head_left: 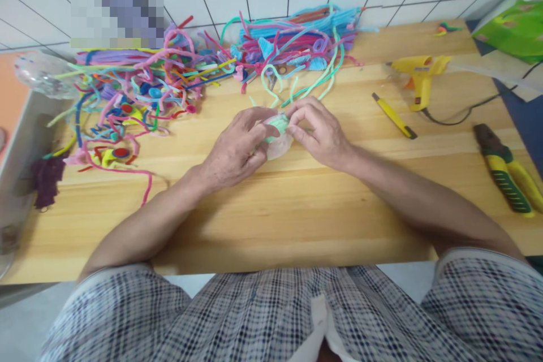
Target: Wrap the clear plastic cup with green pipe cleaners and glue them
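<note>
My left hand (240, 150) is closed around a small light green fuzzy piece (279, 126) at the middle of the wooden table. Under that piece, between my hands, shows a whitish translucent round thing (279, 147). From the right, my right hand (318, 131) pinches at the green piece's edge with thumb and index finger; whatever lies between those fingertips is too small to make out. Just beyond my hands, pale green pipe cleaners (271, 82) curl on the table.
Heaps of colourful pipe cleaners (139, 85) lie at the back left and back centre. On the right are a yellow glue gun (419, 76) with its cord, a yellow cutter (394, 116) and green-yellow pliers (507, 175). A green bag (513, 28) stands at the back right.
</note>
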A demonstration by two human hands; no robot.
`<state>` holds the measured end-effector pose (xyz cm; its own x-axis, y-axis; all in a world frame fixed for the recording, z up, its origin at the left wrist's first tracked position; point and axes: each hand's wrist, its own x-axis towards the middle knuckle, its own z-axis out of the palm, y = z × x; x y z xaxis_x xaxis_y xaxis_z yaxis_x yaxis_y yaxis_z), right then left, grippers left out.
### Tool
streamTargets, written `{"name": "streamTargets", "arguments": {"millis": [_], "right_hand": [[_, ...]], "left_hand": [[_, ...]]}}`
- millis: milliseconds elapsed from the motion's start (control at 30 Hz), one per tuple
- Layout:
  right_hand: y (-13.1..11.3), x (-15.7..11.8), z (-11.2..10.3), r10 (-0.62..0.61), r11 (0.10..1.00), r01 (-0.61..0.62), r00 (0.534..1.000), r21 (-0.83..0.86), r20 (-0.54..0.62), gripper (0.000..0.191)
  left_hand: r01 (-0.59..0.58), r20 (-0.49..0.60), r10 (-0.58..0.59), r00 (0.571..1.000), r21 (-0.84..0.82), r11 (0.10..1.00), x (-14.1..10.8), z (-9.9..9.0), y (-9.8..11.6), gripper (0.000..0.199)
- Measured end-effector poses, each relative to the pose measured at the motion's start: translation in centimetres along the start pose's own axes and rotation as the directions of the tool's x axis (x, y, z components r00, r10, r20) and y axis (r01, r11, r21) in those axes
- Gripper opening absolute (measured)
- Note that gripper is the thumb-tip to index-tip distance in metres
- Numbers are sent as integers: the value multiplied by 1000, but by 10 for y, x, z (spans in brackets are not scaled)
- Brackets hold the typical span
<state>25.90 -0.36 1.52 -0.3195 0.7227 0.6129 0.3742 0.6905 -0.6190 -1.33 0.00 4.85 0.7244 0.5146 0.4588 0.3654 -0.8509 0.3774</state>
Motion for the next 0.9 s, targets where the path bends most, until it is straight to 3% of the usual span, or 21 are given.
{"name": "streamTargets", "arguments": {"millis": [167,367,533,700,900], "right_hand": [[-1,0,-2,28,1000,-28,999,3,25,35],[-2,1,-6,17,1000,-16,999,-22,41,33],[0,1,-6,-6,999,8,999,-31,41,32],[1,0,-4,-5,1000,7,999,-30,39,31],[2,-1,-4,-31,999,32,999,-33,30,27]], "left_hand": [[15,5,-15,1000,-42,999,0,-1,2,36],[12,8,-12,1000,0,1000,-1,3,-1,17],[-30,-20,30,999,2,1000,-1,5,-5,18],[-2,10,2,1000,26,1000,-1,4,-5,16],[-13,-30,12,999,-35,999,0,7,-4,24]]}}
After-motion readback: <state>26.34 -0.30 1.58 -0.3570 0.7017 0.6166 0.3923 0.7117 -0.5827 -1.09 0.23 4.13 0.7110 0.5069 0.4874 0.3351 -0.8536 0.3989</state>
